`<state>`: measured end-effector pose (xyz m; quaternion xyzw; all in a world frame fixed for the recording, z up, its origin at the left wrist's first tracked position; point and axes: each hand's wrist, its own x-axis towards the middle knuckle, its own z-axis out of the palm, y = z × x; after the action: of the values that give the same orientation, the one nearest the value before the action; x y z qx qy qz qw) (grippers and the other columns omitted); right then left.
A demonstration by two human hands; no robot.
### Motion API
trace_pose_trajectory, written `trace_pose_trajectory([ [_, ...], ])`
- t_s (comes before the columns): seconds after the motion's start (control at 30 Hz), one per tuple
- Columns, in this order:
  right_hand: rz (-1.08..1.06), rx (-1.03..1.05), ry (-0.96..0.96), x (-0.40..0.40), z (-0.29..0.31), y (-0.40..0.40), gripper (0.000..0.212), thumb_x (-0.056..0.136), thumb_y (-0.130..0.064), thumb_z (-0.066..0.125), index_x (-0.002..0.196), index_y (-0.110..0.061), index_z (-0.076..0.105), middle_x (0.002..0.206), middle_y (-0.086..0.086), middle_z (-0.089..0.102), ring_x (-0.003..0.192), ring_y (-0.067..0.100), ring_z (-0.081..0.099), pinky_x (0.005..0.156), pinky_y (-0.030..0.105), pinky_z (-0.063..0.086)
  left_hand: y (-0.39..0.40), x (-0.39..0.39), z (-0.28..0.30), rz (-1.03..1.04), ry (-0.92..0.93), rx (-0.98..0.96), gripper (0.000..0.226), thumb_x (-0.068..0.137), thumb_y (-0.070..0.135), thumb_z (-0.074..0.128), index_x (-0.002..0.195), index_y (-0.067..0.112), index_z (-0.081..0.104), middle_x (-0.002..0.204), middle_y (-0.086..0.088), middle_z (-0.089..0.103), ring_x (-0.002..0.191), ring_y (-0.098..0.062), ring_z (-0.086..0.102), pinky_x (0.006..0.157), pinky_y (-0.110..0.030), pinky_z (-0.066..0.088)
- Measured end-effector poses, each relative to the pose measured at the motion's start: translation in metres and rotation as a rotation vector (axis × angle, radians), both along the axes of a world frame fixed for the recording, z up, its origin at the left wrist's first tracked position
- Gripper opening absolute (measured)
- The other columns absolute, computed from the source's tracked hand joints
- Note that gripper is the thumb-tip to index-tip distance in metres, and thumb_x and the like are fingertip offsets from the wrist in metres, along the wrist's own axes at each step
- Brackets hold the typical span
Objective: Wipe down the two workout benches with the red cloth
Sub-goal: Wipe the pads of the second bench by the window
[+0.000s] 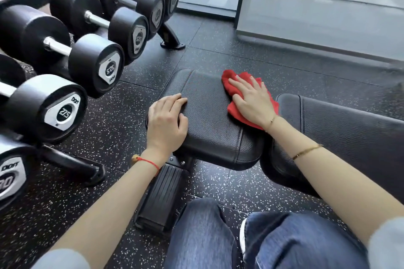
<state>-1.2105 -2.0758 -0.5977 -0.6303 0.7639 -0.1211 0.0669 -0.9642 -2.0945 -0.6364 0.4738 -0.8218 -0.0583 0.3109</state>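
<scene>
My right hand lies flat on the red cloth, fingers spread open, pressing it onto the far right edge of the black seat pad; my left hand rests on the pad's left edge — fingers loosely curled, holding nothing; the dumbbell rack stands to the left.

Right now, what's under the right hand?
The red cloth, pressed flat by the right hand on the bench seat pad. Cloth edges show around the fingers and wrist; the part beneath the palm, and the pad under it, are covered.
</scene>
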Motion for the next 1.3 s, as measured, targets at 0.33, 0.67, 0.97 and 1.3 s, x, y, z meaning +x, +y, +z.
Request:
trace_pose_trajectory([
  [0.33,0.442,-0.006,0.065,0.043,-0.001,0.082,0.062,0.088,-0.033,0.038,0.150,-0.037,0.030,0.159,-0.016,0.021,0.151,0.020,0.009,0.122,0.044,0.002,0.000,0.000,0.000,0.005,-0.021,0.005,0.043,0.086,0.019,0.047,0.125,0.012,0.064,0.136,-0.004,0.060,0.126,-0.027,0.052,0.110,-0.046,0.035],
  [0.67,-0.007,0.025,-0.005,0.009,0.000,0.011,0.053,0.097,-0.034,0.039,0.149,-0.038,0.031,0.160,-0.014,0.020,0.150,0.027,0.009,0.121,0.051,0.001,0.002,-0.001,0.002,0.016,-0.026,0.013,0.046,0.087,0.025,0.040,0.125,0.014,0.064,0.136,-0.003,0.060,0.127,-0.026,0.050,0.112,-0.045,0.032],
  [0.97,0.494,0.006,0.103,0.046,0.001,0.079,0.062,0.089,-0.032,0.037,0.150,-0.040,0.026,0.160,-0.017,0.018,0.151,0.023,0.006,0.122,0.047,0.000,0.002,0.000,0.002,0.016,-0.029,0.022,0.043,0.086,0.019,0.046,0.125,0.013,0.064,0.136,-0.004,0.060,0.126,-0.027,0.051,0.111,-0.046,0.034],
  [1.3,0.124,0.066,-0.003,0.015,0.002,-0.007,0.053,0.098,-0.033,0.037,0.150,-0.039,0.028,0.161,-0.015,0.018,0.151,0.028,0.007,0.121,0.051,-0.001,0.015,0.008,0.004,0.022,0.027,0.053,0.033,0.090,0.008,0.056,0.122,0.008,0.066,0.133,-0.007,0.062,0.128,-0.026,0.052,0.113,-0.046,0.035],
])
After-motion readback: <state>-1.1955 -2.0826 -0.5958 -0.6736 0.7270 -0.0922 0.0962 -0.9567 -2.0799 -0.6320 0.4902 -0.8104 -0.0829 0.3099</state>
